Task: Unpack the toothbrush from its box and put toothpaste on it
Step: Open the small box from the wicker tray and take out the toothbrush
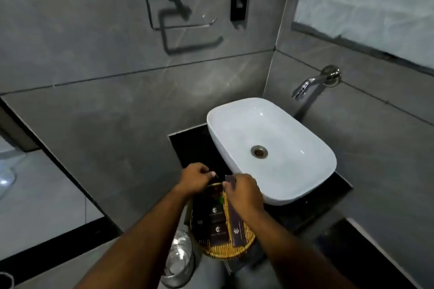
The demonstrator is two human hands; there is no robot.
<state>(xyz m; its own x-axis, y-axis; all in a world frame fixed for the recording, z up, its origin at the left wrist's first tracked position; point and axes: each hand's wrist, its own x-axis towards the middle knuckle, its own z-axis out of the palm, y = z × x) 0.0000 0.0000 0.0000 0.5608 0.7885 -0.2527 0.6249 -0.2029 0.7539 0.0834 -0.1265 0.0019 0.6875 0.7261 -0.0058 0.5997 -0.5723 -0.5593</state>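
The right hand [244,192] grips a long dark box [235,213], presumably the toothbrush box, around its upper part. The box runs from above the hand down over the basket [225,250], its lower end resting on or just over the basket's right rim. This hold steadies the box body while leaving the far end exposed.

The left hand [196,178] is closed, fingertips pinched near that far end. What it pinches is too small to identify; it is probably the end flap. The two hands meet at the box end, which suggests the opening step is in progress. No toothbrush is visible, so it is judged to be inside the box.

The basket is round and woven and stands on the dark table [338,190] just beside the white sink [312,148]. It holds several small dark packets [217,214] with a pale logo, lying flat and overlapping. A small green item shows between them; it cannot be identified. A toothpaste tube cannot be distinguished.

The sink is empty. A metal bin [178,260] stands on the floor below the basket.
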